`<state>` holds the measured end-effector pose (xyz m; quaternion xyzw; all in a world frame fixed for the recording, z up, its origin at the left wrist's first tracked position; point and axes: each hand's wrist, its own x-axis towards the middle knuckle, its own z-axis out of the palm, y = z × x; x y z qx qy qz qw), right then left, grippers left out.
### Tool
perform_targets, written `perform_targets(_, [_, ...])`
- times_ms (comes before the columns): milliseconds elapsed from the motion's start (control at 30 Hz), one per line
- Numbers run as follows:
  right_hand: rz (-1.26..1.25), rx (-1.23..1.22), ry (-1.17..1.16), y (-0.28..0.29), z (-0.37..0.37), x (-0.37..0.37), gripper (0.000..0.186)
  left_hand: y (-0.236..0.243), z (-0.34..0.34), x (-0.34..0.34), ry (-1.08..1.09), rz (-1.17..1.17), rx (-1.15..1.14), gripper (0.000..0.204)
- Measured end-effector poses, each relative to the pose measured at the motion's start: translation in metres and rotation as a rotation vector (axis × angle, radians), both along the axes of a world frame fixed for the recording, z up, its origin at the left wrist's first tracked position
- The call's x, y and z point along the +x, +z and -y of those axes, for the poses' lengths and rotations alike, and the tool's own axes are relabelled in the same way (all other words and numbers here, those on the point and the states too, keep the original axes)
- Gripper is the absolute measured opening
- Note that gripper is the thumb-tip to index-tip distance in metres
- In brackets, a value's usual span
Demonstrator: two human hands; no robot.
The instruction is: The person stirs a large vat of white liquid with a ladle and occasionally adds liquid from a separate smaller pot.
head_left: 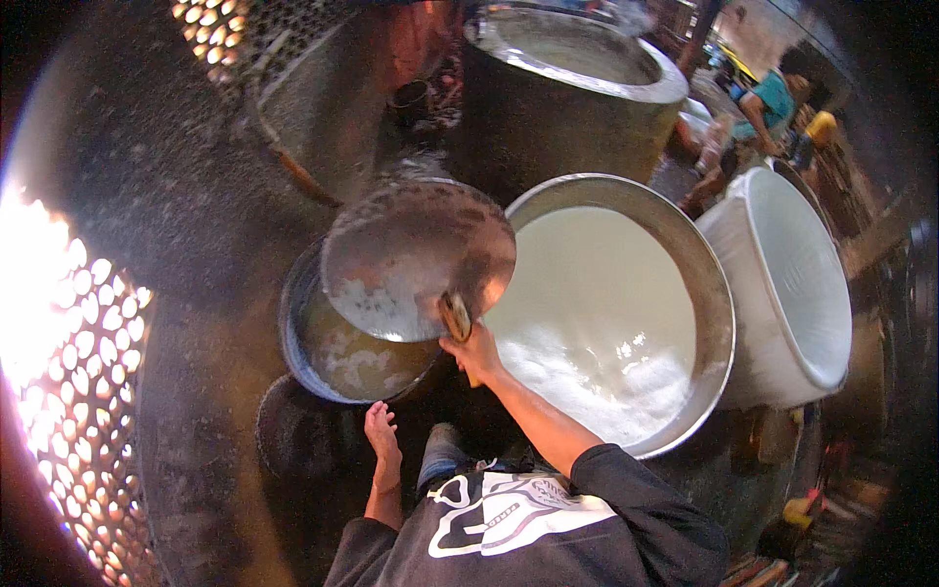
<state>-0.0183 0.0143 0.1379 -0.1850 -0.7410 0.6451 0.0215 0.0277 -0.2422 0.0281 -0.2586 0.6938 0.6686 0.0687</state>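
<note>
My right hand (472,354) is closed round the short wooden handle of a wide, round, shallow metal scoop (391,254). The scoop is tilted above a dark-rimmed tub (367,367) and covers part of it. Cloudy liquid with pale foam shows inside that tub. By the tub's near rim, my left hand (381,430) holds nothing, its fingers loosely apart. Right of the scoop stands a big metal vat (719,333), filled with milky liquid (606,293) and frothy along its near side.
A large drum-like vessel (567,122) with a broad pale rim stands behind the vat. To the right, a white plastic tub (738,303) leans outward. Another person (768,108) sits at the far right. Bright light enters through a perforated wall (88,391) on the left.
</note>
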Motion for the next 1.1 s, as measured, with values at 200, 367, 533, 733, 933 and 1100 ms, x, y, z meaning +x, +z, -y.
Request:
perform_targets(200, [0.399, -0.318, 0.096, -0.131, 0.082, 0.001, 0.014, -0.005, 0.072, 0.017, 0.150, 0.014, 0.086, 0.029])
perform_targets(367, [0.534, -0.008, 0.069, -0.199, 0.058, -0.109, 0.010, -0.004, 0.130, 0.012, 0.270, 0.127, 0.087, 0.027])
perform_targets(533, [0.300, 0.911, 0.092, -0.180, 0.028, -0.226, 0.034, -0.009, 0.193, 0.004, 0.340, 0.234, 0.062, 0.029])
perform_targets(733, [0.502, 0.544, -0.143, -0.309, 0.030, -0.231, 0.038, -0.014, 0.236, -0.003, 0.332, 0.351, 0.009, 0.032])
perform_targets(933, [0.654, 0.351, 0.113, -0.477, 0.125, -0.109, 0.018, -0.018, 0.263, -0.001, 0.355, 0.437, -0.014, 0.033])
perform_targets(1100, [0.781, -0.415, 0.143, -0.356, 0.223, -0.130, 0.015, -0.002, 0.274, 0.009, 0.500, 0.411, -0.002, 0.031])
